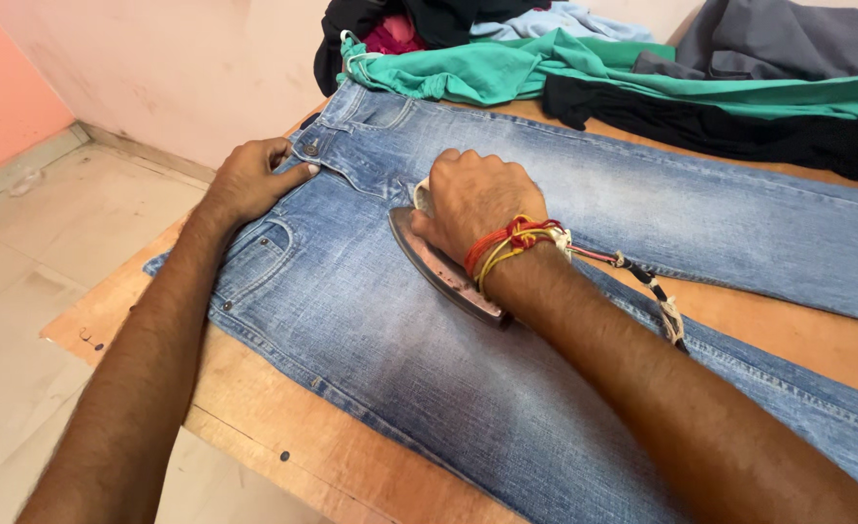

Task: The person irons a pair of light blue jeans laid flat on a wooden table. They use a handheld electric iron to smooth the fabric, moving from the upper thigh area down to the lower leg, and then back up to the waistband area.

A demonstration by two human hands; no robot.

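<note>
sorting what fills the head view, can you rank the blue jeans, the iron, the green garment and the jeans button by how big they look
1. blue jeans
2. green garment, though it lies farther back and partly out of frame
3. iron, partly hidden under the right hand
4. jeans button

Both forearms come in bare, no sleeves showing anywhere along them; the left hand (254, 180) wears no ring, no band, nothing at the wrist; the right hand (474, 199) carries a bundle of knotted red, orange and yellow thread bracelets (506, 245) wound several times round the wrist, small white bits tucked among the strands.
</note>
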